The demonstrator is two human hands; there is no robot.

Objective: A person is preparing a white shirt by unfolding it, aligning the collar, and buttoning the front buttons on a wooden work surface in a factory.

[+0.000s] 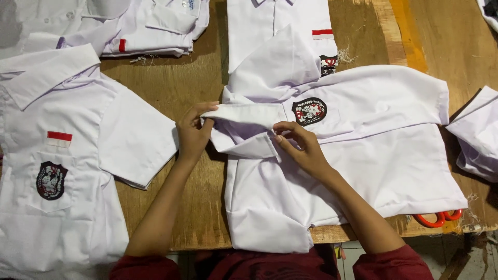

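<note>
A person's two hands work on a white short-sleeved shirt (363, 171) that lies across the middle of a wooden table (171, 88), seen from above. The left hand (193, 132) pinches the end of the shirt's collar (244, 115) between thumb and fingers, closed tight on the cloth. The right hand (303, 148) pinches the same collar farther along, fingertips narrowed on the folded edge just below a round dark embroidered badge (309, 111). Both wrists emerge from dark red sleeves at the bottom edge.

Five other white shirts are at least partly in view. One (57, 171) lies flat at the left, with a small red-and-white patch above a pocket that carries a dark badge. One folded pile (150, 26) sits at the top left, but how many shirts are in it cannot be told. One shirt (275, 31) lies at the top centre, partly under the held shirt. One bunched shirt (474, 135) is at the right edge, and a corner of another (490, 13) shows at the top right.

One pair of scissors with orange-red handles (438, 218) pokes out from beneath the held shirt's lower right edge.
</note>
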